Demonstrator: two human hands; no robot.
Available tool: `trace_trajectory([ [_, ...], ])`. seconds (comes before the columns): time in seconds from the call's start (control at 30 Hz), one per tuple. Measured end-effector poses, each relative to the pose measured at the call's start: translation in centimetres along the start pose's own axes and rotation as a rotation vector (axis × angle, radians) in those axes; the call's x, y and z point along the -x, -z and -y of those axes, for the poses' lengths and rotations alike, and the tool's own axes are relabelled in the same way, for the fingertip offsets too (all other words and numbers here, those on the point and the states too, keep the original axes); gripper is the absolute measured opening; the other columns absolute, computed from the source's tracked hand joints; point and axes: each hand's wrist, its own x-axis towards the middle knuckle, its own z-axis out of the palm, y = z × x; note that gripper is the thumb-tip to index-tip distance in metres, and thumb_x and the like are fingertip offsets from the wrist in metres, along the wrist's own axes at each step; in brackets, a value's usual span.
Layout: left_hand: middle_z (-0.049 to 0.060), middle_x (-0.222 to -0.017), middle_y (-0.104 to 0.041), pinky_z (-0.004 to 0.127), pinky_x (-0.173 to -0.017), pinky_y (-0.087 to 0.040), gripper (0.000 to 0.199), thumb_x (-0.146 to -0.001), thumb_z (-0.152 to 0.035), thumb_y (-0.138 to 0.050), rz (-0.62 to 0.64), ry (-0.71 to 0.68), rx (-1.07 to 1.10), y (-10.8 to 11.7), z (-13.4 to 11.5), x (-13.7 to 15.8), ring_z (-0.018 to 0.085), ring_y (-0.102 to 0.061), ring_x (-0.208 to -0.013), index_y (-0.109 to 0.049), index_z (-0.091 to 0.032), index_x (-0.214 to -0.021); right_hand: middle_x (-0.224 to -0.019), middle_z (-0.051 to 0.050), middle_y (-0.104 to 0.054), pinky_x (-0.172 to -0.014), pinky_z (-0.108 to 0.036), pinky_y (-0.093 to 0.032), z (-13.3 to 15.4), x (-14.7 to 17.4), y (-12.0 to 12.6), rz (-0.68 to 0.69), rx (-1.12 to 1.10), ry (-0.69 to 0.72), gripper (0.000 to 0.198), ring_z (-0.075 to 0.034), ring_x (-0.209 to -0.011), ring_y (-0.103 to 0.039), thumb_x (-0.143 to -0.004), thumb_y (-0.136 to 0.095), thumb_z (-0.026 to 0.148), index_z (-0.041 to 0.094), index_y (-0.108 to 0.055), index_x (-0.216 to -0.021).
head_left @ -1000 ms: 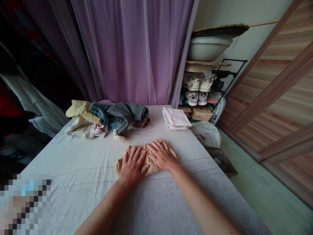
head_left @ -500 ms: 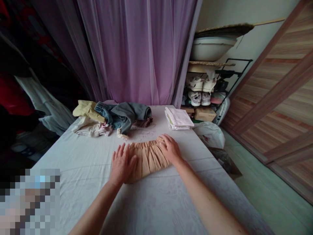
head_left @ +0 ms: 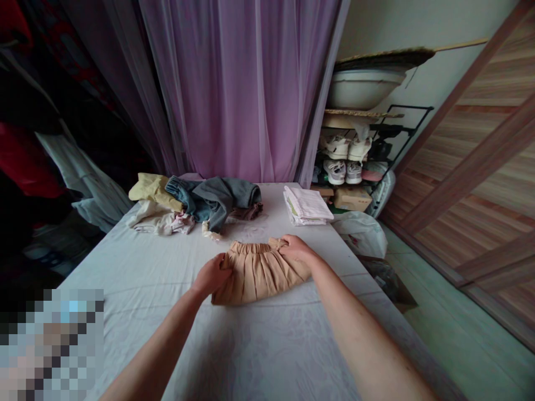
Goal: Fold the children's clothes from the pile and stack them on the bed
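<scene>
A tan elastic-waist garment (head_left: 259,275), skirt or shorts, lies on the cloth-covered table (head_left: 137,284) with its gathered waistband facing away from me. At its upper left edge, my left hand (head_left: 214,274) is closed on the fabric, thumb and fingers pinching it. My right hand (head_left: 297,248) grips the waistband's right end, where a bit of cloth bunches up between the fingers. Pleats run from the waistband down to the near edge.
Behind on the left is a heap of crumpled clothes (head_left: 229,197). A folded pale pink stack (head_left: 308,205) sits at the far right of the table. Beyond are a purple curtain (head_left: 234,100), a shoe rack (head_left: 401,133) and a plastic bag (head_left: 363,234) by the right edge.
Both hands went from lying flat with spread fingers to gripping the garment's upper corners. The garment looks wider, its right side now reaching further right.
</scene>
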Motion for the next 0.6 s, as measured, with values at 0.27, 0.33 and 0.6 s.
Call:
trace_trajectory([
  [0.27, 0.003, -0.095, -0.070, 0.030, -0.083, -0.051, 0.032, -0.077, -0.023, -0.054, -0.270, -0.356, 0.307, 5.2, -2.0, -5.7, 0.019, -0.063, -0.090, -0.066, -0.016, -0.106, -0.098, -0.003, -0.068, -0.083, -0.029, -0.047, 2.2, 0.2, 5.4, -0.454, -0.208, 0.268, 0.036, -0.019, -0.092, -0.061, -0.072, -0.056, 0.022, 0.018, -0.060, -0.108],
  [0.33, 0.007, -0.111, -0.066, 0.034, -0.090, -0.050, 0.029, -0.075, -0.022, -0.059, -0.364, -0.431, 0.251, 5.3, -1.7, -6.0, 0.022, -0.062, -0.102, -0.067, -0.016, -0.102, -0.104, -0.005, -0.068, -0.088, -0.032, -0.047, 1.7, 0.8, 4.9, -0.560, -0.188, 0.379, 0.037, -0.021, -0.098, -0.062, -0.072, -0.056, 0.021, 0.019, -0.060, -0.109],
  [0.6, 0.009, -0.139, -0.054, 0.057, -0.112, -0.029, 0.017, -0.083, -0.020, -0.057, -0.432, -0.616, -0.026, -0.3, 1.9, -1.0, 0.031, -0.038, -0.139, -0.068, -0.024, -0.095, -0.133, -0.009, -0.058, -0.102, -0.040, -0.045, -5.3, 4.8, -2.9, -0.639, 0.001, 0.534, 0.032, -0.023, -0.123, -0.055, -0.069, -0.051, 0.007, 0.023, -0.063, -0.094],
])
